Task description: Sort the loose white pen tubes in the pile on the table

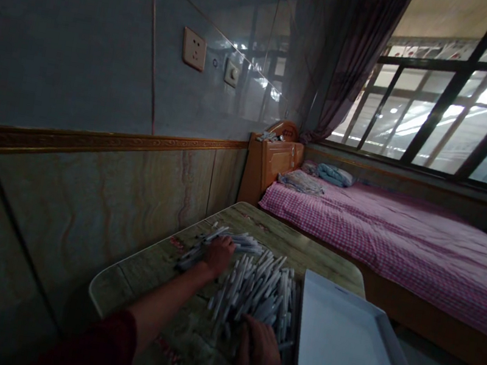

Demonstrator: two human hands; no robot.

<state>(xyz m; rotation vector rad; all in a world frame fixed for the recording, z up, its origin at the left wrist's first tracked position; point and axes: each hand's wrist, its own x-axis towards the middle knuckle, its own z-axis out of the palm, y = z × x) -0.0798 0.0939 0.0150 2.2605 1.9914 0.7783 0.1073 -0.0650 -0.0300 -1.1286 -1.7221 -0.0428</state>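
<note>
Table (293, 243), white rods (254, 289), tray (338, 345), checked bed (400, 244)

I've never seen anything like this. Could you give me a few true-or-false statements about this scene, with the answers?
The left hand rests on a pile of white sticks. True.
The sticks lie inside the white tray. False: they lie on the tabletop beside it.
The left sleeve is blue. False: it is dark red.
The bed has a pink checked sheet. True.
</note>
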